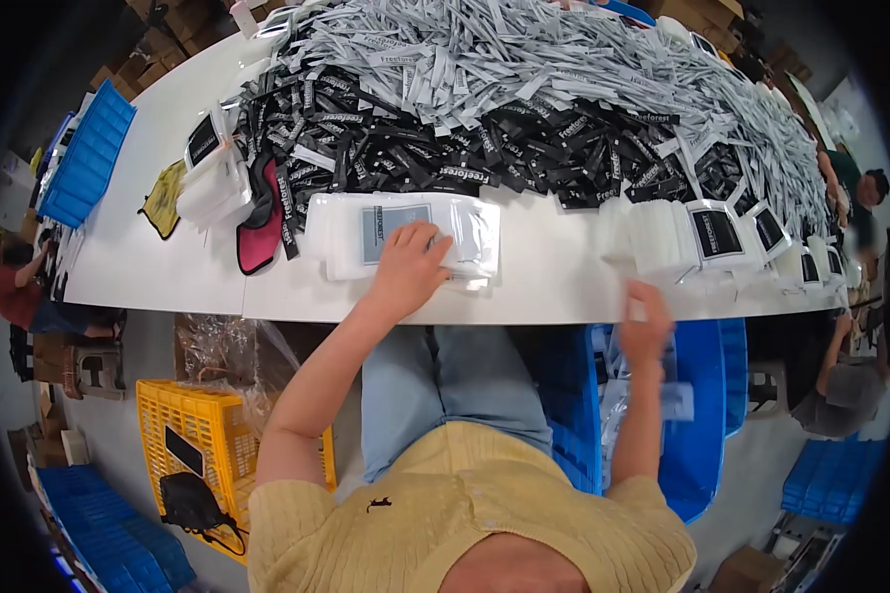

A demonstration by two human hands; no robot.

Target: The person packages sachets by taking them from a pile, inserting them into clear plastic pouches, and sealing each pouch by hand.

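Note:
My left hand (408, 265) lies on a stack of clear-and-white plastic packets (338, 237), its fingers spread over the top one. That packet carries a grey FREEFOREST label (371, 237) partly covered by the hand. Smeared by motion, my right hand (646, 324) is over the table's front edge, above a blue bin (702, 435) holding loose clear packets (677, 400). Whether it holds anything cannot be made out. Beyond it on the table are stacked white packets (663, 237) with black labels.
Heaps of black Freeforest strips (366, 148) and grey-white strips (445, 59) cover the table's far side. Red and grey fabric pieces (259, 222) and more packets (213, 188) lie left. A yellow crate (203, 405) stands below; other people sit at both sides.

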